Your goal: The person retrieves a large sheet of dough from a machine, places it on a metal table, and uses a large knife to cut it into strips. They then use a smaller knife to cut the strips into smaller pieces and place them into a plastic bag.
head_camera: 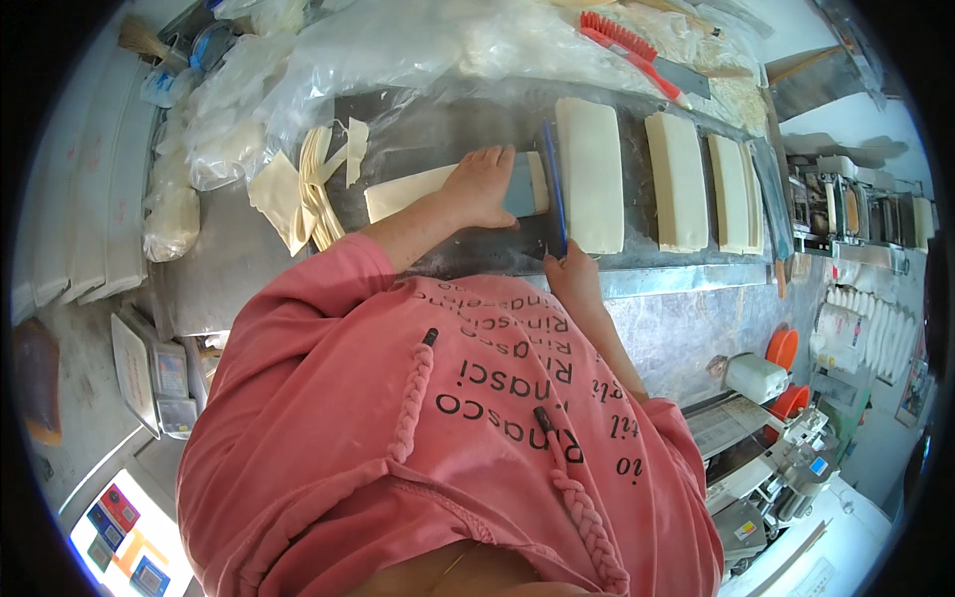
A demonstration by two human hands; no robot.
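Observation:
My left hand (480,186) lies across a blue-grey flat plate (522,188) on a strip of pale dough (409,192). Its thumb reaches the near edge and its fingers the far edge. At the table's front edge, my right hand (575,274) grips the near end of a long, thin blue tool (553,179). It looks like a blade seen edge-on, but I cannot tell for sure. The tool stands between the dough strip's right end and a thick stack of dough sheets (590,175). Part of the strip is hidden under my left hand.
Further right lie two more dough stacks (677,183) (735,194) and a long knife (772,201). Loose dough strips (317,186) lie left. Plastic sheeting (373,48), a red brush (623,45) and a scraper (683,77) are at the back. Machinery (791,455) stands at the right.

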